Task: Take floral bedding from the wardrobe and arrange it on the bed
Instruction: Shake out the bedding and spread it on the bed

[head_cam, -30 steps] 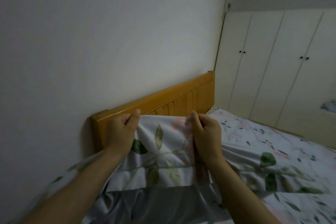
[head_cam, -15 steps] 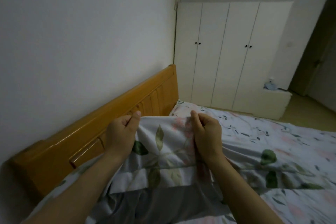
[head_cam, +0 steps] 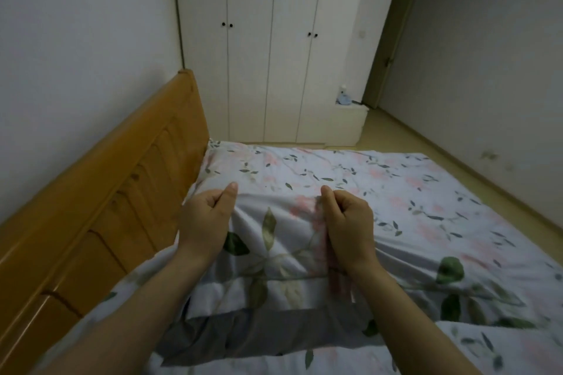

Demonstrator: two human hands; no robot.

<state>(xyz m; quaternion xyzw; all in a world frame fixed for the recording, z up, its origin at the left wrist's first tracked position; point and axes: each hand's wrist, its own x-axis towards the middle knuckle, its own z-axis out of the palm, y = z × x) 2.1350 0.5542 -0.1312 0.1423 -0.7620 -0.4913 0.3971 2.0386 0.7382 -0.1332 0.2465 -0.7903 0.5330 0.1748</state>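
Hands in the centre of the frame grip cloth: the left hand (head_cam: 207,218) and the right hand (head_cam: 347,230) each pinch the top edge of the floral bedding (head_cam: 269,240), probably to keep it straight beside the wooden headboard (head_cam: 122,207) at left. It lies on the bed (head_cam: 411,192); the closed wardrobe (head_cam: 268,39) stands at upper centre, and nothing seems in the way.
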